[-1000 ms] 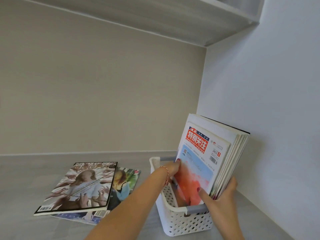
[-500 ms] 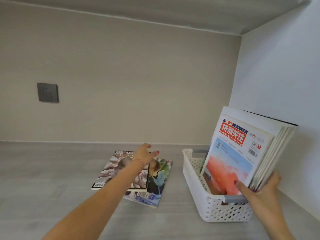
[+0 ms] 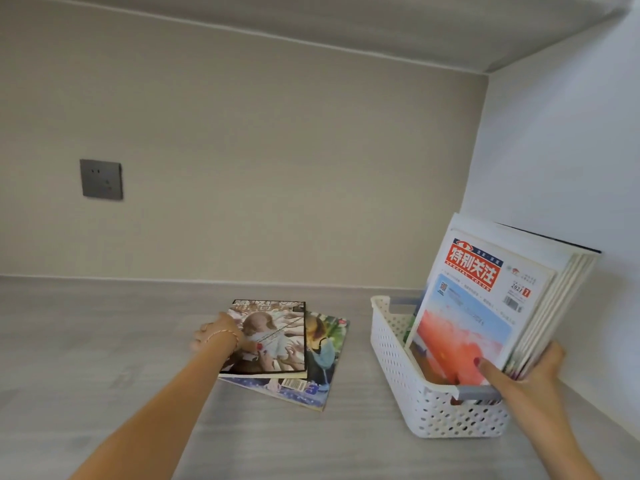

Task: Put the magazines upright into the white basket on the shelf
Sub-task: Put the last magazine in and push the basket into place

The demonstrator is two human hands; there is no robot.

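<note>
top mag (image 3: 268, 336): lies flat on the shelf (image 3: 86, 341), left of the basket (image 3: 394, 355), stacked on a second mag (image 3: 325, 358) that sticks out right and near.
handling: looks thin, light and floppy with a glossy cover, likely slippery; it probably sags if lifted by one corner.
where to hold: left long edge, thumb on the cover and fingers under, mid-edge so it stays flat; then turn it upright.
left hand (image 3: 216, 336): at the top mag's left edge, thumb on the cover; fingers are curled at the edge, but I cannot tell if they are under it.
right hand (image 3: 530, 367): grips the near edge of the upright stack (image 3: 485, 306) in the basket, thumb on the front cover, fingers behind, keeping it leaning right.
change: half a second ago the left hand hovers over the top mag; now it is lower, at the left edge, with the thumb down. Stack and right hand are unchanged.
</note>
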